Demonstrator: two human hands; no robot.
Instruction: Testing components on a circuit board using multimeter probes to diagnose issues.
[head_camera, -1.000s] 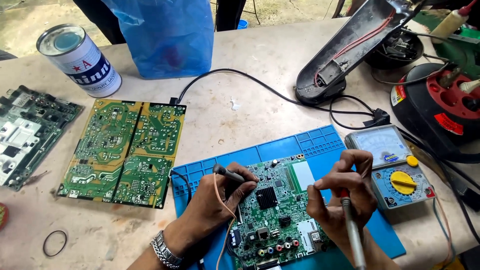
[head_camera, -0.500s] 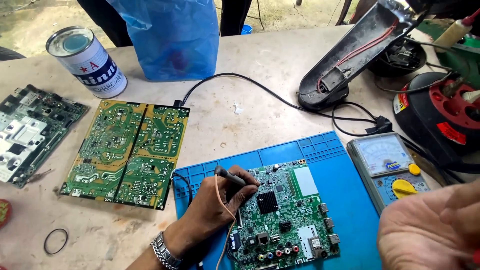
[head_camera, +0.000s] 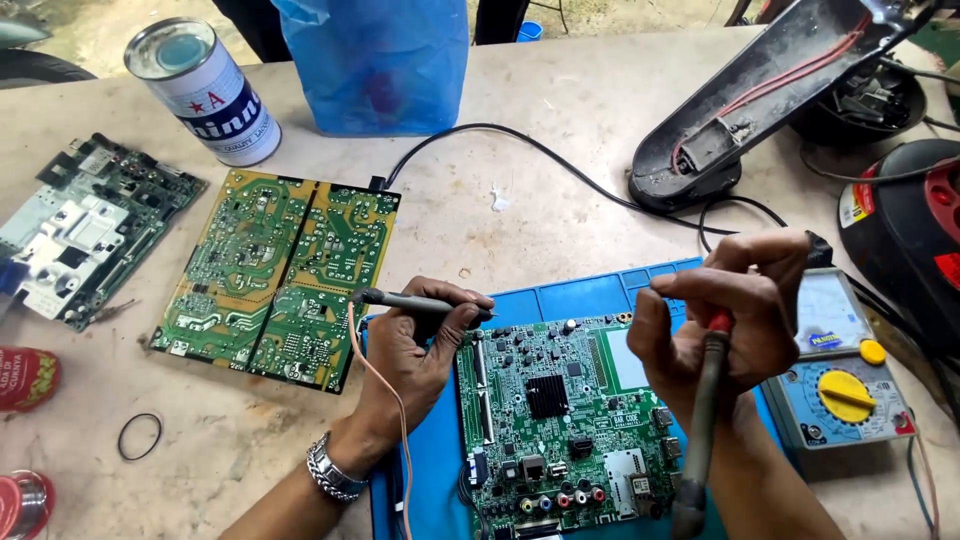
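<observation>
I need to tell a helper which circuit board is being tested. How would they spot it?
Find the blue mat at the table's near edge. The green circuit board lies on it, between the left hand and right hand. Unlike the other boards, it carries a black square chip.

Setting was an electronics repair workshop. Evidence: worn, stained workbench (head_camera: 560, 200) carried a blue repair mat (head_camera: 590, 300), three bare circuit boards (head_camera: 280, 275), an analogue multimeter (head_camera: 840, 370) with yellow dial, a paint tin (head_camera: 205, 90), and an opened appliance casing (head_camera: 760, 90) with exposed red wiring. Black cables (head_camera: 520, 150) ran loose across the surface.
</observation>
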